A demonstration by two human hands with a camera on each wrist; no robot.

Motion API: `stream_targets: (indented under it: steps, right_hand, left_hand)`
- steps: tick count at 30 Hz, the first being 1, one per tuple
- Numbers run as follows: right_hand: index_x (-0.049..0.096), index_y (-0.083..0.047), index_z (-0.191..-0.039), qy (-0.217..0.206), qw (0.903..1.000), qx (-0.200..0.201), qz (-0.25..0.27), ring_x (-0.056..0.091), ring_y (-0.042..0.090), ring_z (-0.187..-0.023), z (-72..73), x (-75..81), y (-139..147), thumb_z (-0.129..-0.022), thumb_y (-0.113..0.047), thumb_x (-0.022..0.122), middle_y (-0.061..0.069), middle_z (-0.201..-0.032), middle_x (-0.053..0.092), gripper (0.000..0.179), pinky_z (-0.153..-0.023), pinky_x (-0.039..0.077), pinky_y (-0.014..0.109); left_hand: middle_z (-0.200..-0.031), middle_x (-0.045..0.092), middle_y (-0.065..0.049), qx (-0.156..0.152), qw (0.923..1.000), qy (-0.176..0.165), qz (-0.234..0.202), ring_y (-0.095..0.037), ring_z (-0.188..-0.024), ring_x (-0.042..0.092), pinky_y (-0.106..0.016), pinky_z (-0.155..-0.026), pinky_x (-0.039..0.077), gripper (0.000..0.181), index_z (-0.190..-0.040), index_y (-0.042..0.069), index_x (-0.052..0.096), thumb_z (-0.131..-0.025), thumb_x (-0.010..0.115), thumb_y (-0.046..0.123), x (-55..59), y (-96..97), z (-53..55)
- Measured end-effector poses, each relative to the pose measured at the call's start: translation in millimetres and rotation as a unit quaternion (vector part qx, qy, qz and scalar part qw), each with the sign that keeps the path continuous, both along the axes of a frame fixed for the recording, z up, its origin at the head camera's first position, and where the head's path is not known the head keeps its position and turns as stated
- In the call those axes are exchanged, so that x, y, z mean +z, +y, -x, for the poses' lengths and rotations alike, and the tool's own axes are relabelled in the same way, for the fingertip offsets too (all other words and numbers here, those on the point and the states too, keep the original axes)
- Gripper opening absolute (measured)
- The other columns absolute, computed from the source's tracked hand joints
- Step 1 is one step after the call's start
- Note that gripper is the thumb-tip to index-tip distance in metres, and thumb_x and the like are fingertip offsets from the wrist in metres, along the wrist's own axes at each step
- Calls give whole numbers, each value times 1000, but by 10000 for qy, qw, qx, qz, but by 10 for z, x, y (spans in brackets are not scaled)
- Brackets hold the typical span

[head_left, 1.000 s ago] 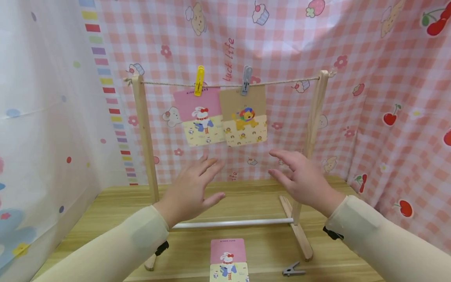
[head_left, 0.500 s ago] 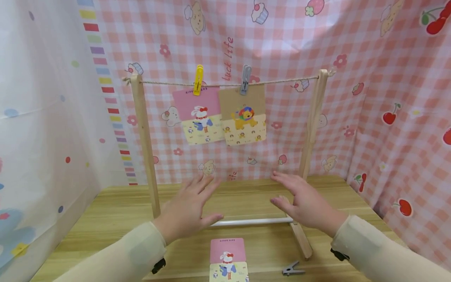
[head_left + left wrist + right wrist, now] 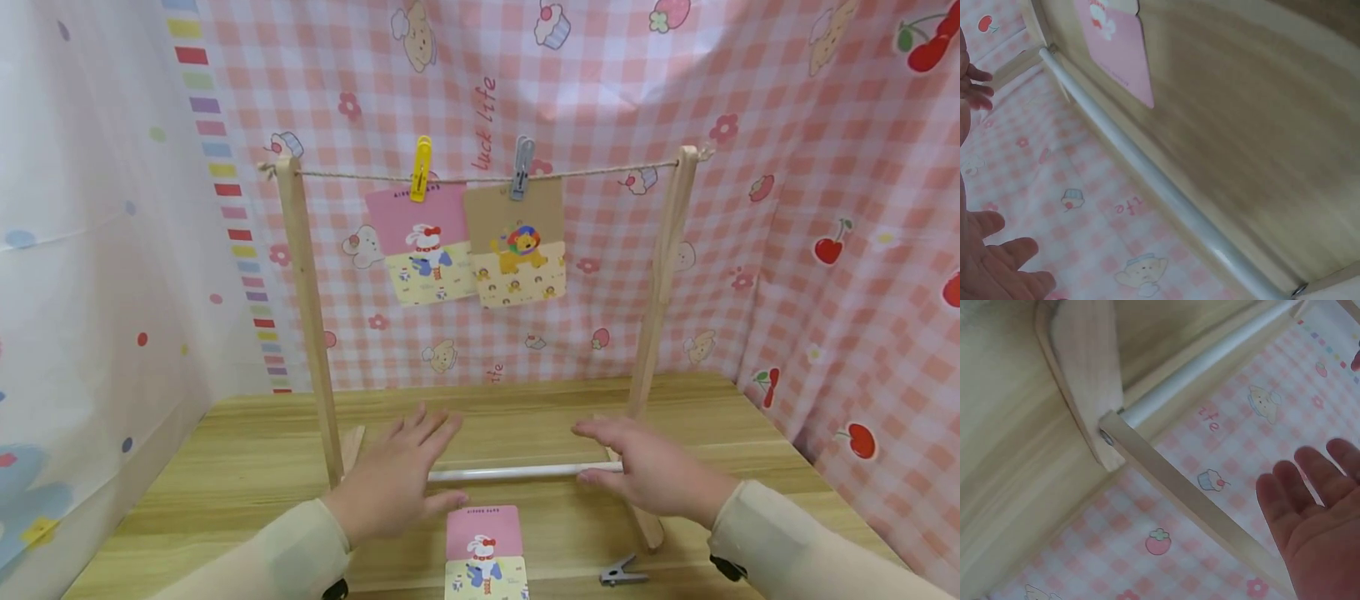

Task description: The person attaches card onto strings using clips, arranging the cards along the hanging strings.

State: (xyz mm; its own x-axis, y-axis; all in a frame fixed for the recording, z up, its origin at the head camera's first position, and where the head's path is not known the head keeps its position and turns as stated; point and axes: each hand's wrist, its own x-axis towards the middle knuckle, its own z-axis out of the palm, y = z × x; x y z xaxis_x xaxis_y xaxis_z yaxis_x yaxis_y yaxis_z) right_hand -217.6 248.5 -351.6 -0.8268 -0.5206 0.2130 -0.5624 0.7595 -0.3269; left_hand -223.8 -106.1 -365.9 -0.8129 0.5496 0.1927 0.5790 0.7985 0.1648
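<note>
In the head view my left hand (image 3: pixel 397 479) hovers with fingers spread, its thumb near the top edge of a pink and yellow rabbit card (image 3: pixel 483 537) on the table. My right hand (image 3: pixel 652 471) is held out near the right end of the white rod (image 3: pixel 517 472), holding nothing. A grey clothespin (image 3: pixel 622 572) lies on the table to the right of that card. Higher up, a yellow clothespin (image 3: pixel 422 169) holds a second rabbit card (image 3: pixel 423 246) on the string (image 3: pixel 600 172). Beside it, another grey clothespin (image 3: pixel 522 168) holds a brown lion card (image 3: pixel 517 242), which slightly overlaps the rabbit card.
The string runs between a left wooden post (image 3: pixel 306 308) and a right wooden post (image 3: pixel 663 283), whose feet stand on the wood-grain table (image 3: pixel 225 500). A pink checked cloth (image 3: pixel 600 83) hangs behind; a white dotted cloth (image 3: pixel 97 250) hangs at the left.
Both hands have come down from below the hanging cards to about the height of the white rod. The cards and clothespins stay where they were.
</note>
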Motion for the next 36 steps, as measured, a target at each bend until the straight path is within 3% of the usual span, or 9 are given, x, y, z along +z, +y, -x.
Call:
stream_targets:
  steps: [4, 10, 15, 24, 30, 36]
  right_hand:
    - [66, -7, -138, -176, 9995, 216, -147, 65, 36, -130, 7, -72, 17, -94, -41, 78, 10, -140, 69, 57, -109, 51, 57]
    - [74, -15, -128, -910, 9950, 257, -334, 67, 35, -125, -22, -158, 46, -86, -36, 86, 6, -134, 72, 49, -105, 53, 57]
    - [77, -19, -120, -1342, 9891, 320, -508, 70, 31, -117, -42, -235, 92, -80, -34, 91, 1, -125, 74, 45, -98, 58, 52]
    - [79, -18, -106, -1267, 9843, 765, -961, 65, 2, -95, -79, -418, 142, -72, -28, 96, -12, -106, 74, 39, -83, 57, 29]
    - [78, -22, -98, -1189, 9841, 855, -1001, 56, -3, -85, -94, -474, 147, -71, -24, 96, -19, -96, 68, 33, -73, 50, 23]
    - [78, -23, -86, -1549, 9816, 769, -813, 52, -7, -72, -129, -503, 119, -73, -15, 93, -21, -78, 63, 21, -64, 47, 18]
  left_hand:
    - [-168, 38, -15, 22, 9995, -302, -7, -45, -158, 28, -65, -127, 25, 95, -164, 14, 35, -93, 66, 68, -66, -22, -43]
    - [-167, 39, -19, -81, 9974, -709, -34, -47, -156, 32, -67, -124, 27, 93, -163, 12, 38, -93, 69, 64, -180, -42, -91]
    - [-166, 42, -16, -80, 9950, -976, 189, -45, -155, 36, -66, -123, 31, 94, -162, 13, 39, -92, 68, 68, -313, -57, -139]
    - [-160, 51, -12, -142, 9905, -1221, 616, -38, -149, 47, -60, -120, 40, 94, -157, 14, 48, -85, 74, 69, -490, -58, -211]
    - [-159, 51, -9, -70, 9866, -1409, 818, -33, -148, 48, -56, -119, 42, 96, -158, 18, 48, -83, 76, 70, -567, -61, -204]
    - [-160, 50, -9, 18, 9858, -1424, 886, -32, -145, 51, -50, -115, 48, 95, -155, 17, 52, -81, 80, 68, -588, -50, -196]
